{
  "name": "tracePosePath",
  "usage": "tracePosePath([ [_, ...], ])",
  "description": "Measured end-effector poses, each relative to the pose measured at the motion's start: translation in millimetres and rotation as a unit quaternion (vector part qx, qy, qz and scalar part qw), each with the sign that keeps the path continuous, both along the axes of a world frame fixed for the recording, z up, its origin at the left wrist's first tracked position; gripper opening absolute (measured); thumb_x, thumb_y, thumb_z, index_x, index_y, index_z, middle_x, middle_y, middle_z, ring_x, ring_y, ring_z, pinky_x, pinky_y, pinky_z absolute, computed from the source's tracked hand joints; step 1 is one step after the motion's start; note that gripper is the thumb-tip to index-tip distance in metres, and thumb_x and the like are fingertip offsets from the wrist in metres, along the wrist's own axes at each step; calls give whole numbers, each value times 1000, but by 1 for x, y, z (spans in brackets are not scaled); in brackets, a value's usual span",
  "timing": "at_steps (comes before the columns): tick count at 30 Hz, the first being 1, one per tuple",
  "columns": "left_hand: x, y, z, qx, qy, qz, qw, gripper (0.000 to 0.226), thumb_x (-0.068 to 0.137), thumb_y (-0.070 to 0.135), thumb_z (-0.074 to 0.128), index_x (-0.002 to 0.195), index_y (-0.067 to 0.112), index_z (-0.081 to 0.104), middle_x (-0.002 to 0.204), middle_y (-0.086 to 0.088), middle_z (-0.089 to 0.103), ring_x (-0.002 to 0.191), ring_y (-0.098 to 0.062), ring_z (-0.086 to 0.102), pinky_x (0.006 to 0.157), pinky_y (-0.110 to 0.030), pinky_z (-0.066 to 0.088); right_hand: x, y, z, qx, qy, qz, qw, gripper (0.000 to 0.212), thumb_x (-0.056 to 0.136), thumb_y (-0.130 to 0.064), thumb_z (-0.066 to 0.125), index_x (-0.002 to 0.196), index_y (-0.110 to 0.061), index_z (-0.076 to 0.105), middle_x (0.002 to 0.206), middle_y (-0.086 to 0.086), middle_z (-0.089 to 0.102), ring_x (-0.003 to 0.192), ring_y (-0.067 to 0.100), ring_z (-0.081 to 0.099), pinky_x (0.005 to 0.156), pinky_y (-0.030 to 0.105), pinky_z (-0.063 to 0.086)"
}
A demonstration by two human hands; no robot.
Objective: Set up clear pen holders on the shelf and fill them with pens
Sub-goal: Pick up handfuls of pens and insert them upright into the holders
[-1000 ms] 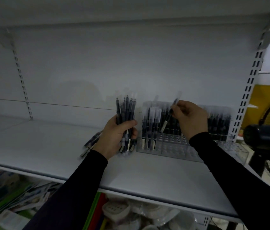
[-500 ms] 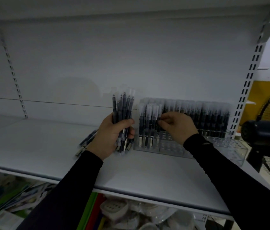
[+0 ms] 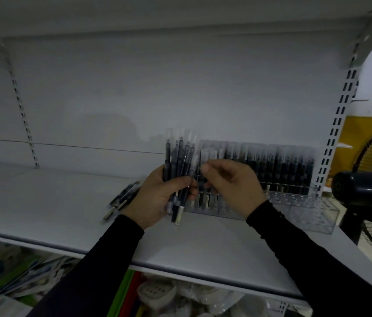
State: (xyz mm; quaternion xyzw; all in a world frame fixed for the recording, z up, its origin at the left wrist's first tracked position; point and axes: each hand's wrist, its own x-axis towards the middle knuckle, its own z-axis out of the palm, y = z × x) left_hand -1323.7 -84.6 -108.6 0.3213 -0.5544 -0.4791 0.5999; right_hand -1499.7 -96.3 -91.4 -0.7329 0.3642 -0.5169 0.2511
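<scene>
My left hand (image 3: 155,197) grips a bundle of dark pens with clear caps (image 3: 179,165), held upright above the white shelf (image 3: 66,202). My right hand (image 3: 230,186) is right beside the bundle, thumb and fingers pinching one pen (image 3: 200,172) at its edge. Behind my hands a clear pen holder (image 3: 304,211) stands against the back wall, its rear rows full of upright dark pens (image 3: 272,165) and its front right holes bare. A few loose pens (image 3: 123,197) lie on the shelf to the left of my left hand.
A slotted upright (image 3: 338,120) bounds the shelf on the right. A black standing fan (image 3: 368,191) is just beyond it. The lower shelf holds colourful packets (image 3: 9,277) and white plastic items (image 3: 157,291). An upper shelf (image 3: 157,14) hangs overhead.
My right hand has left the holder, where it set a pen into a slot, and moved left to the bundle in my left hand. The left hand has stayed nearly still.
</scene>
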Motion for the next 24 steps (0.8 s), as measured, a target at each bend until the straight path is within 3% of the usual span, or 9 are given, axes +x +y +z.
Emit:
tracePosePath([
  [3,-2,2,-2,-9,-15,-20,1000,16,91,-5,56,105,-2,64,79,-14,70,65,-24,65,59,-32,55,6,-2,-5,34,2,20,999,21,88,-36,64,94,-18,74,80,-6,69,73,6,64,70,23,53],
  [7,-6,4,-2,-11,-33,-42,999,17,91,-6,55,101,3,66,80,-13,72,66,-23,66,58,-31,55,4,-2,-2,58,-51,46,996,18,88,-22,67,75,-11,71,58,-8,61,56,4,53,57,17,44],
  [11,-5,3,-3,-10,-79,12,997,11,93,3,58,101,7,65,71,-10,73,51,-17,64,43,-23,46,-1,-2,6,79,-146,23,986,16,90,-19,65,77,-11,71,63,-1,66,56,8,59,53,21,48],
  [13,-1,-1,-5,-9,-87,27,996,8,90,12,66,98,9,66,73,-13,73,55,-23,63,51,-34,46,-9,-4,13,62,-208,-2,976,17,92,-20,61,80,-10,69,67,1,67,60,9,63,57,22,52],
  [15,3,-2,-6,-8,-70,38,997,18,77,25,74,90,13,71,82,-18,73,72,-34,62,67,-58,48,-21,-8,20,22,-251,-41,967,20,94,-21,59,81,-11,69,67,0,67,64,10,64,60,21,54],
  [16,5,-2,-6,-9,-58,43,997,21,73,28,75,88,13,72,83,-18,72,74,-35,60,72,-62,46,-27,-10,22,1,-268,-60,962,20,94,-22,59,81,-11,69,67,0,66,65,10,64,62,20,54],
  [20,5,-3,-4,-20,-50,45,998,5,91,5,61,86,2,60,64,-11,62,54,-23,54,54,-33,46,-40,-19,19,-60,-249,-142,956,14,92,-22,62,96,-10,70,82,3,70,71,3,67,69,18,55],
  [24,4,-4,-5,-23,-38,29,999,8,89,2,63,89,6,55,61,-10,54,51,-20,48,48,-28,40,-35,-25,13,-78,-173,-169,967,14,91,-23,63,99,-14,71,85,0,71,78,8,69,78,21,57],
])
